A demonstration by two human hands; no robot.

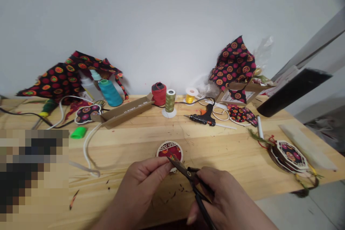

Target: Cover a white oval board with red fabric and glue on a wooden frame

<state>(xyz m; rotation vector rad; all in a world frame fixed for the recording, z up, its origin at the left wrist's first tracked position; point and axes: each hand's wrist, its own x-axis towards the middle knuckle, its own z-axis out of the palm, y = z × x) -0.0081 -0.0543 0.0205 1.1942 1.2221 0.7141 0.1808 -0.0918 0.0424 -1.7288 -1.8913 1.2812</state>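
Note:
My right hand [221, 188] grips black-handled scissors [192, 176] by the handles, and their blades point up and left. The blade tips reach the fingertips of my left hand [144, 179], which is closed in a pinch. What the pinch holds is hidden or too small to make out. Just beyond the fingertips is a round wooden ornament [164, 149] with a fretwork top and red patterned fabric inside. Its lower part is partly covered by the fingers and the blades. Small dark fabric scraps [172, 196] lie on the wood below the scissors.
Across the table [129, 143] stand a teal thread cone [110, 92], an olive thread spool [170, 101], a yellow spool [190, 95] and a long cardboard box [128, 111]. A black glue gun [206, 116] lies behind. Stacked octagonal ornaments [292, 156] and a black roll [293, 91] are at right.

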